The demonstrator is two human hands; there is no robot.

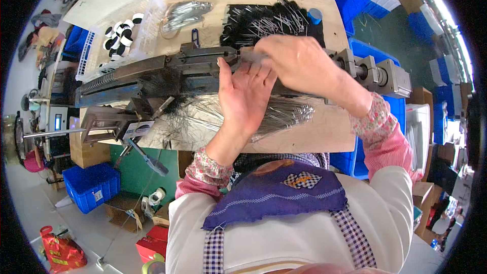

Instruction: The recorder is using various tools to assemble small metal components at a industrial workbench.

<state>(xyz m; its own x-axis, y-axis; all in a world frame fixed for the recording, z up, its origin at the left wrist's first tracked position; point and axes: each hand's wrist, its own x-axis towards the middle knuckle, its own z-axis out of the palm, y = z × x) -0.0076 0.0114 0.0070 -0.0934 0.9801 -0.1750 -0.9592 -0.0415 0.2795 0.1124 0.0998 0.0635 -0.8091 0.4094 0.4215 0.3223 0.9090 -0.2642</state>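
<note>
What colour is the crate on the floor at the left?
The crate is blue, seen in the head view.

A small white label [138, 130] with dark print sat on the machine's left end. Below the desk stood open cardboard boxes [124, 212], a red printed bag [62, 253] on the floor, and a little lit screen [58, 122] far left.

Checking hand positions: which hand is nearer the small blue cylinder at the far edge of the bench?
Right. The right hand lies just below the blue cylinder; the left hand is lower and further left.
</note>
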